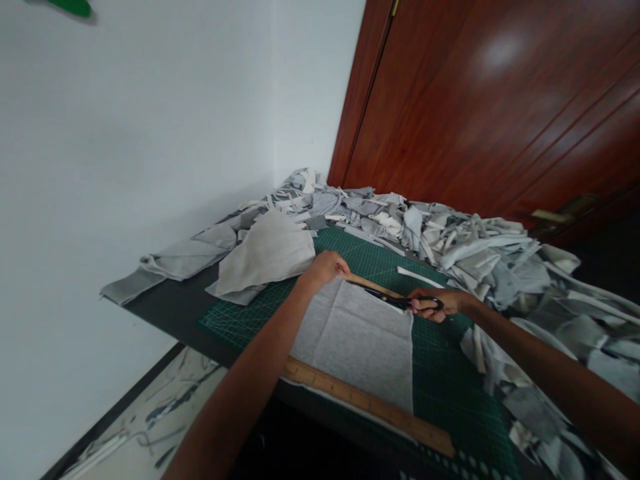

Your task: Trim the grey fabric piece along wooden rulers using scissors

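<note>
Left forearm (240, 393) is nearest the head camera, reaching over the near wooden ruler (370, 403), which lies on the near edge of the grey fabric (360, 333). Fabric sits roughly flat, faintly creased, on the green cutting mat (435, 380), itself on the dark worktop (175, 310).

Right grip (435, 305) is closed around the handles of black scissors (430, 304); blades run along the fabric's far edge, beside a narrow tan strip (373, 285). Can't tell if the blades are apart. Left grip (327, 267) is fingers-down at the fabric's far left corner, touching the end of that strip; pinching or just pressing, can't tell.

Handling, my read: light, limp, soft; not fragile, but apt to wrinkle or skid on the mat. Best hold: press flat close to the blades, pinch by a corner to lift.

Around it: pale cloth (270, 250) to the left, scrap pile (470, 253) behind and right, thin white strip (420, 275) just beyond the scissors.
</note>
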Tool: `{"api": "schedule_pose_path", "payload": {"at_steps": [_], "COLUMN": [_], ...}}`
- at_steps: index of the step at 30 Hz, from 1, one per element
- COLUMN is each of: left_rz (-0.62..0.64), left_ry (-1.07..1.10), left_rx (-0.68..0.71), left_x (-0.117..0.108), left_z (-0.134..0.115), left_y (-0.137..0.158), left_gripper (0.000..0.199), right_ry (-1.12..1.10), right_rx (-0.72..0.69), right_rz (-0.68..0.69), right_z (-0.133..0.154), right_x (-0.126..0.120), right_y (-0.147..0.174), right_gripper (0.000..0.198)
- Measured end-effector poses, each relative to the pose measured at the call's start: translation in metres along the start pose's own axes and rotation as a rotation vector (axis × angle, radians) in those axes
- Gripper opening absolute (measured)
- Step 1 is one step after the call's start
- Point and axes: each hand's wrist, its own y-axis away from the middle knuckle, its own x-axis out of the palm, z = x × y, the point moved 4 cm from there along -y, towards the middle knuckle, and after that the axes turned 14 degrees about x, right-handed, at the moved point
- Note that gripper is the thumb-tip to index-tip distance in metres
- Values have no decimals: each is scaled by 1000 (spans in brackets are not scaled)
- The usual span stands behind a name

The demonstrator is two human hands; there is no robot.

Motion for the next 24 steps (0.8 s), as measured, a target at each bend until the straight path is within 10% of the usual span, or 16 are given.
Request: {"api": "schedule_pose_path", "payload": {"at_steps": [24], "left_rz": [18], "left_ry": [2], "left_rx": [178], "left_x": [-6], "left_z": [17], "left_y": [-2], "left_gripper": [21], "right_ry": [-33], "right_rx": [-50], "right_rz": [138], "right_z": [13], "right_x": [11], "right_y": [-4], "right_gripper": [60]}}
